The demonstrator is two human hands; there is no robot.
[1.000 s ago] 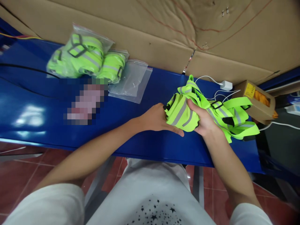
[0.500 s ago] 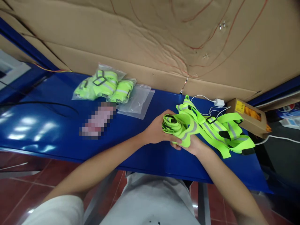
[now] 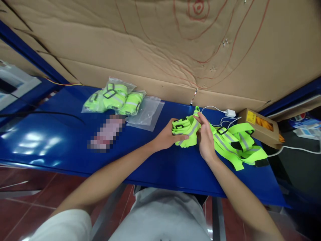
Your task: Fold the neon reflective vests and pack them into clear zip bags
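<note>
My left hand (image 3: pixel 167 136) is closed around a rolled bundle of neon-yellow reflective strap (image 3: pixel 187 130) with grey stripes and a black buckle, its thumb across the front. On the bundle's right side is my right hand (image 3: pixel 207 139), fingers stretched out and held upright near the roll; whether the palm presses on it I cannot tell. Just beyond that hand, a loose heap of the same reflective straps (image 3: pixel 233 144) with black buckles lies spread on the blue table (image 3: pixel 160 167).
Clear bags of folded yellow straps (image 3: pixel 112 97) lie at the back left, beside flat plastic bags (image 3: pixel 147 115). A pixelated pinkish item (image 3: pixel 106 134) is in front of them. At right are a white charger (image 3: pixel 230 113) with cable and a cardboard box (image 3: pixel 260 129). A cardboard wall (image 3: pixel 160 60) stands behind.
My right hand has come out from under the roll to its right side, with its fingers straightened. The roll has turned in my left hand. The view has shifted slightly.
</note>
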